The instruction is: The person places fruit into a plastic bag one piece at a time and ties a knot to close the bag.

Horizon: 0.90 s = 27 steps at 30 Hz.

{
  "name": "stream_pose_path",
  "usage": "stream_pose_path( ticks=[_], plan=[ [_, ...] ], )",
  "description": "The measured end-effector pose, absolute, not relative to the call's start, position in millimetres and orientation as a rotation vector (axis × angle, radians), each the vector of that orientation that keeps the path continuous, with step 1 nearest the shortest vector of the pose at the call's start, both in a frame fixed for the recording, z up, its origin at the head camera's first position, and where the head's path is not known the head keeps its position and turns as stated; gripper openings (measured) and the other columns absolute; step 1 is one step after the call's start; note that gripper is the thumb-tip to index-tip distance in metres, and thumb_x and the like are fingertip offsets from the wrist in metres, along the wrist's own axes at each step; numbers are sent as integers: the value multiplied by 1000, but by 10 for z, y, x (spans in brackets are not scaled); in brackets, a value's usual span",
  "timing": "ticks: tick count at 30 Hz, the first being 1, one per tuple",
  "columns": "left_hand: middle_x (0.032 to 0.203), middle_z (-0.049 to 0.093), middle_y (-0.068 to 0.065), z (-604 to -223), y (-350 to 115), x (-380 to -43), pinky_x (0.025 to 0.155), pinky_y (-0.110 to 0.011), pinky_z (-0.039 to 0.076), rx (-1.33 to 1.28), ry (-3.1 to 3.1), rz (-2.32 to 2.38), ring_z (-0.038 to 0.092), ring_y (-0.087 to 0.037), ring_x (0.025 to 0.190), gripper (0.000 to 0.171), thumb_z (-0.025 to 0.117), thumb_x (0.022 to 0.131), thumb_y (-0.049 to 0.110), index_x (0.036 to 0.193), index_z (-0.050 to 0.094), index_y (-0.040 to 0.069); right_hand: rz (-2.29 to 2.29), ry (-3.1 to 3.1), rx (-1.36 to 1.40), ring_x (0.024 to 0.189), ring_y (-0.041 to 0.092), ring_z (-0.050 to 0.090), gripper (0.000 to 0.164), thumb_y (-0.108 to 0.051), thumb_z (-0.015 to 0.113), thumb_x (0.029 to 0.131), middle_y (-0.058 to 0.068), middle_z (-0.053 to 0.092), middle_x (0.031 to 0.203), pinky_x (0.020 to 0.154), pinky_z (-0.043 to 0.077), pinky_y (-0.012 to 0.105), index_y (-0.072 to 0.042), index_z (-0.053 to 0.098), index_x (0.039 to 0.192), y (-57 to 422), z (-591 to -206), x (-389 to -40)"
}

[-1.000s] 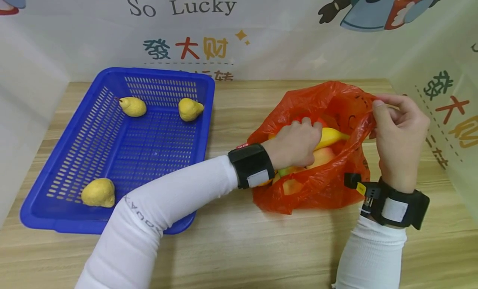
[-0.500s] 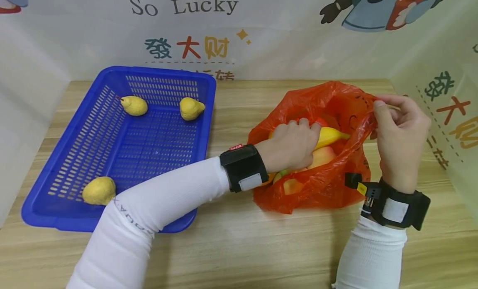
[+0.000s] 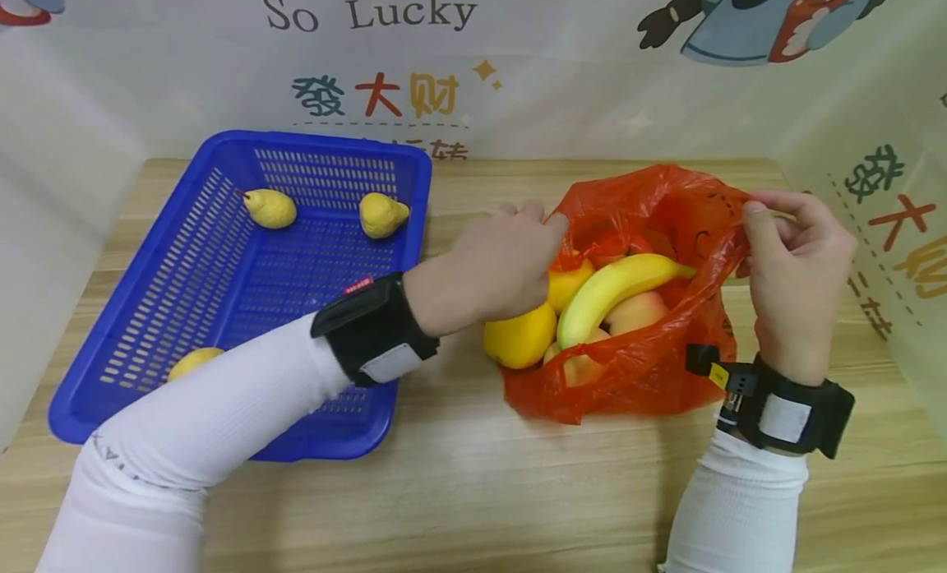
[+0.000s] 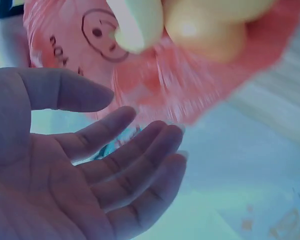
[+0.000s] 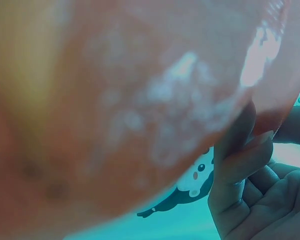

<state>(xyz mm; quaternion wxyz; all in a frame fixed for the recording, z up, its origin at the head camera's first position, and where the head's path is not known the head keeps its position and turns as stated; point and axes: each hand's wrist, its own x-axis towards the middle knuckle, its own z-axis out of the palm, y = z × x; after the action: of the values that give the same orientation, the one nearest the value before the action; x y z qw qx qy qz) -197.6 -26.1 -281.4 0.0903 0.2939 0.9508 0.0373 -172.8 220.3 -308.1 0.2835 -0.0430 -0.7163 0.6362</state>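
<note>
A red plastic bag [image 3: 621, 392] stands open on the table with fruit inside. A banana [image 3: 610, 289] lies on top, beside a peach-coloured fruit [image 3: 638, 311] and yellow-orange round fruits, one an orange [image 3: 520, 336] at the bag's left edge. My right hand [image 3: 802, 269] pinches the bag's right rim between thumb and fingers; the right wrist view shows the plastic caught there. Over the gap between bag and basket hovers my left hand [image 3: 491, 261]. In the left wrist view that palm [image 4: 55, 185] holds nothing, its fingers loosely bent.
A blue plastic basket [image 3: 410, 252] stands on the left. Inside are yellow pears, one at the back left [image 3: 270, 209], one at the back right [image 3: 382, 215] and one at the front [image 3: 194, 362], partly hidden by the left sleeve. A printed cloth [image 3: 562, 88] hangs behind the table.
My left hand has come out of the bag and moved left, uncovering the banana and the orange. The right hand keeps its pinch on the rim.
</note>
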Motion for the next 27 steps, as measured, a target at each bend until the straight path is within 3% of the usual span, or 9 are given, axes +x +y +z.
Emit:
stream_pose_path(
  ticks=[7, 11, 19, 27],
  plan=[
    [114, 60, -17, -2738, -908, -1952, 82, -52, 55, 676, 2916, 92, 61, -37, 104, 30, 45, 95, 15, 121, 56, 6, 1705, -1939, -133, 53, 10, 57, 10, -11, 64, 94, -1, 69, 69, 54, 49, 14, -7, 70, 101, 2225, -3080, -1713],
    [117, 62, -21, -2748, -1335, -1961, 79, -60, 52, 557, 2869, 6, 62, -43, 104, 32, 46, 94, 18, 119, 58, 2, 1698, -1948, -114, 52, 9, 56, 9, -10, 63, 94, -2, 68, 68, 54, 48, 14, -8, 70, 99, 2215, -3085, -1724],
    [128, 56, -30, -2984, -2099, -1951, 83, -70, 46, 411, 2632, -181, 55, -56, 112, 60, 66, 87, 42, 130, 55, 1, 1660, -2000, -151, 52, 9, 53, 9, -11, 62, 95, -4, 66, 67, 51, 45, 14, -11, 69, 100, 2185, -3102, -1723],
    [122, 62, -30, -3177, -2542, -1908, 87, -68, 45, 428, 2533, -145, 57, -53, 111, 67, 82, 71, 36, 123, 58, 2, 1636, -2009, -153, 49, 8, 51, 9, -11, 62, 94, -6, 64, 63, 49, 43, 14, -12, 70, 99, 2179, -3087, -1734]
  ],
)
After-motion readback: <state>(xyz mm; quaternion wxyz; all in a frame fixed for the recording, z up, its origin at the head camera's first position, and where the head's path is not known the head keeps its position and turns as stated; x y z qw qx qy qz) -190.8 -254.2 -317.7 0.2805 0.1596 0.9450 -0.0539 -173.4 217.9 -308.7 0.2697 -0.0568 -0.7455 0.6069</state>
